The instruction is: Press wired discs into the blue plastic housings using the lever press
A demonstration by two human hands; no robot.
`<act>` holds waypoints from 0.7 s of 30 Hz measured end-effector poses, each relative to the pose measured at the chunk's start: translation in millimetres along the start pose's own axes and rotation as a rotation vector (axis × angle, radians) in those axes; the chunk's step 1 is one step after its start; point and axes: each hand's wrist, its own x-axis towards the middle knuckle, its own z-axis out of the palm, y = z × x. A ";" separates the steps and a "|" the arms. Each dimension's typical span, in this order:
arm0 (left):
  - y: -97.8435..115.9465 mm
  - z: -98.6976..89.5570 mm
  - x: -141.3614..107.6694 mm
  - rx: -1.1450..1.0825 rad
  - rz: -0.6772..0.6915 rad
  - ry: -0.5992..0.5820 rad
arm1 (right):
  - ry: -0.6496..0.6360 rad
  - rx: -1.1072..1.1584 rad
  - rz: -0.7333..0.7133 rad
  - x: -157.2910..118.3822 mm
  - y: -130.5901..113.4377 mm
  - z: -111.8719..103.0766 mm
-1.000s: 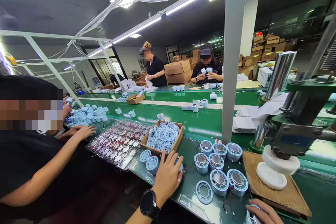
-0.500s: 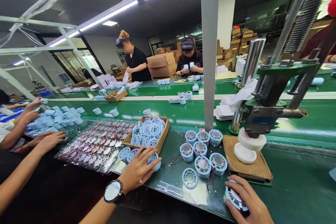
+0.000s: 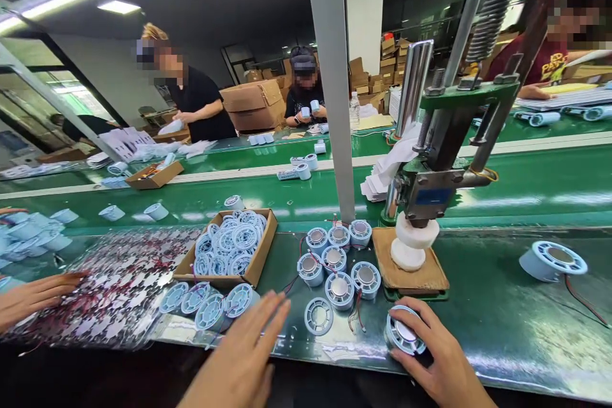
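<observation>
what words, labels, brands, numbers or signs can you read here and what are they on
"ED" above "PAT...": yellow print on the dark red shirt, rest unclear.
Blue plate on the press: too blurred to read.
Stacked cartons: any print too small.

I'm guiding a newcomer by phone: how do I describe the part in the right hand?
Find the tall metal press on the green bench. In front of its brown board, near the bench edge, is a round light-blue part with a silvery middle. Unlike the similar parts clustered to its left, it is gripped by the right hand.
</observation>
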 end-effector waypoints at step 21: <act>153.0 60.1 112.4 -0.705 -0.222 0.270 | 0.304 0.063 0.163 4.3 -12.8 2.3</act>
